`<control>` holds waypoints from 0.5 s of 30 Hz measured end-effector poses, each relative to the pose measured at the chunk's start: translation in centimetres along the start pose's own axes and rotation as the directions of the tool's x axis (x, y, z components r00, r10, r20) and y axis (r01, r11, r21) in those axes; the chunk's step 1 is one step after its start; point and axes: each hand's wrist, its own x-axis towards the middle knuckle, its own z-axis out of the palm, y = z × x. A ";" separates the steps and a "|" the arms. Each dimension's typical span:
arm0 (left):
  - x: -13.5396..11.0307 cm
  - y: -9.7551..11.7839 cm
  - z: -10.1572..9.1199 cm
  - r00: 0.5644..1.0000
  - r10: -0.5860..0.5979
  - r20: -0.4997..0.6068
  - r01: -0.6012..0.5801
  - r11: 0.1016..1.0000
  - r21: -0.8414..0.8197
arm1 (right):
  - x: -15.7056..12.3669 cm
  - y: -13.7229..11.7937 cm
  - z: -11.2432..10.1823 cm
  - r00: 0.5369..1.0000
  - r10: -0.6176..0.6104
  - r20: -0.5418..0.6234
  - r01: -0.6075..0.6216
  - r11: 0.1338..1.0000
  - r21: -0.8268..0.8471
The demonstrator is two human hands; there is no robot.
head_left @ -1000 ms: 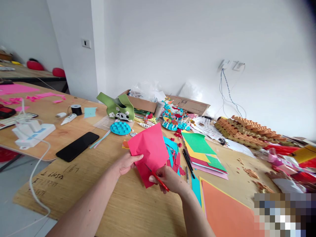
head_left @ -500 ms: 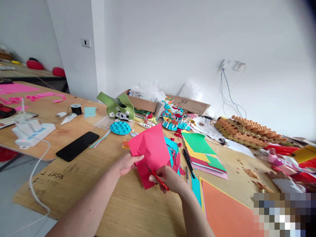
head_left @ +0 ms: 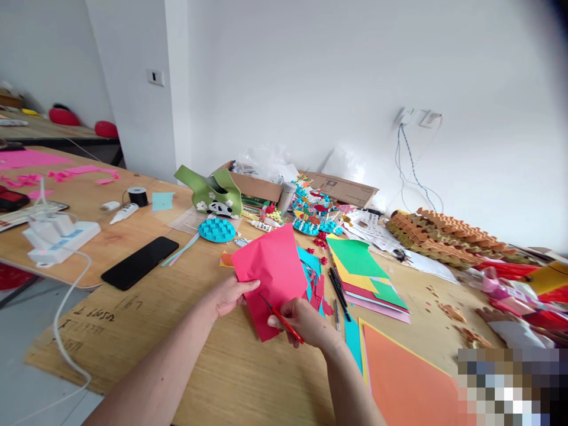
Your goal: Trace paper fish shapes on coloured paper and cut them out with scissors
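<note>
My left hand (head_left: 231, 296) pinches the left edge of a red sheet of paper (head_left: 275, 260), thumb on top, fingers underneath. The sheet is held up at a tilt over the table. In my right hand (head_left: 302, 322) are red-handled scissors (head_left: 286, 325), their blades lying at the lower part of the sheet and pointing up and left toward my left thumb. Whether the blades are apart is too small to tell. Just right of the sheet lie red paper scraps (head_left: 317, 290) on blue paper.
Coloured sheets (head_left: 357, 260), black pens (head_left: 338, 290) and an orange sheet (head_left: 408, 378) lie to the right. On the left are a black phone (head_left: 139, 262) and a power strip (head_left: 64, 241). A green panda bag (head_left: 213, 195) stands behind. At far right another person's hand (head_left: 492, 319) rests.
Almost nothing differs. The red sheet has shifted very slightly right and down, and both hands keep their hold. The other person's sleeve at far right has moved a little.
</note>
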 end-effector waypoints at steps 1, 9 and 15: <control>0.0 -0.1 0.0 1.000 -0.001 0.003 0.001 1.000 0.002 | 0.0 0.0 0.0 1.000 0.003 0.000 -0.003 1.000 0.006; 0.2 -0.4 -0.3 0.999 0.035 0.030 -0.035 0.999 -0.015 | -0.2 -0.7 0.1 0.999 0.041 -0.009 -0.041 0.999 0.008; -0.1 0.5 0.0 0.999 0.048 -0.015 -0.049 0.997 -0.053 | -1.3 -0.6 -1.5 0.997 0.022 0.068 -0.018 0.997 -0.072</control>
